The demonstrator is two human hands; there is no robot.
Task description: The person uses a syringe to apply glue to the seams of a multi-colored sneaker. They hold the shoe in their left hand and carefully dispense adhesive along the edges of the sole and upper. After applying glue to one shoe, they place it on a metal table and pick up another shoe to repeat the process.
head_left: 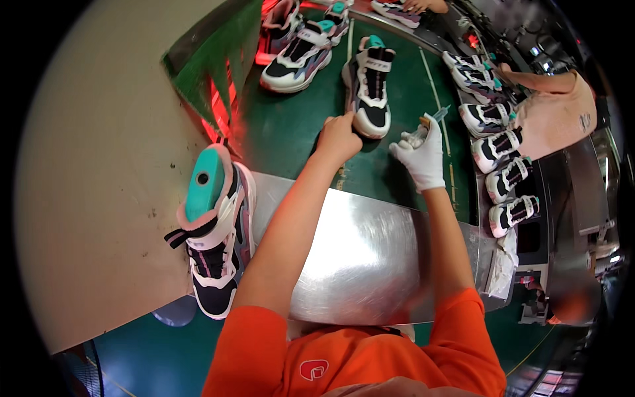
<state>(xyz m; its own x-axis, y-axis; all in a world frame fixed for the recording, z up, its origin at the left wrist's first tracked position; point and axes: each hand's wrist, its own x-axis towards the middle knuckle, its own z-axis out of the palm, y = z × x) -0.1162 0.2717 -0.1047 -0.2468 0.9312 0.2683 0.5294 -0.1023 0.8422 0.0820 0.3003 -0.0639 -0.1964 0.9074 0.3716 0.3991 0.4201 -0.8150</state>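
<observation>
A black-and-white sneaker [372,86] with a strap and a teal insert in its collar lies on the green belt, toe toward me. My bare left hand [340,137] is closed at the near left side of its toe, fingertips against the sole edge. My right hand [422,157], in a white glove, is closed around a slim tool with a translucent bluish tip [441,114], which looks like a small syringe or applicator. It sits right of the toe, apart from the shoe. Another such sneaker [215,255] with a teal insert stands left of my left forearm.
A shiny metal plate [360,258] lies below my forearms. More sneakers [297,59] sit at the far left beside a slitted green curtain [211,59] with red light behind. Several sneakers [499,149] line the right ledge. A co-worker's arm [539,81] reaches in there; another person's hand touches a far shoe.
</observation>
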